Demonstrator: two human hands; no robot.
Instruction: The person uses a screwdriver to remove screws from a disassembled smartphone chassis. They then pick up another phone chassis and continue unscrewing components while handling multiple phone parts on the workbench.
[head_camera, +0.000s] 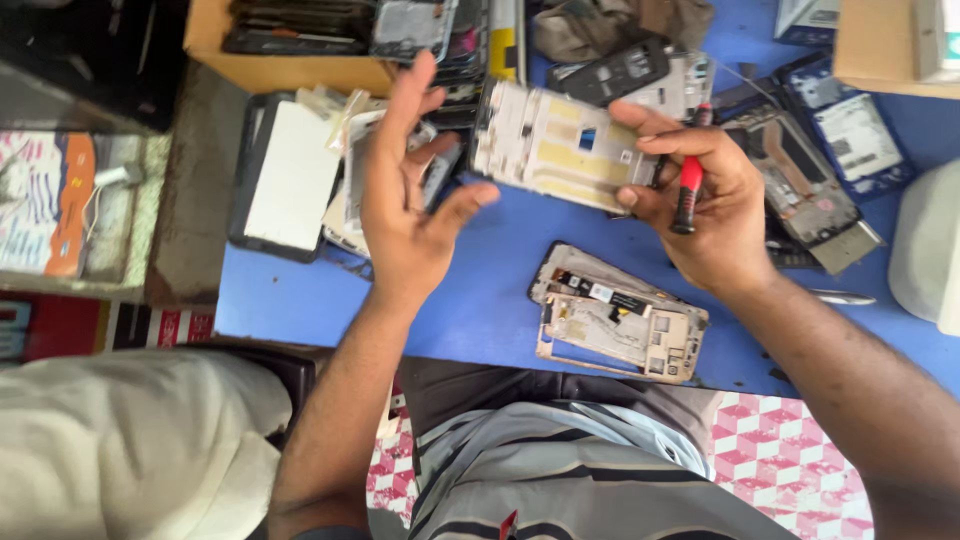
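Head view catches the phone frame (560, 148), pale with yellow patches, held up above the blue counter (480, 290) by its right edge. Clamped on that edge is the right hand (705, 205), which also grips a red-handled screwdriver (688, 190) pointing down. Left hand (405, 195) hangs spread wide just beside the frame's left edge, possibly not touching. Below lies another stripped phone body (620, 325); a white-backed tablet (285, 175) sits further left, loose phone parts (810, 170) to the right.
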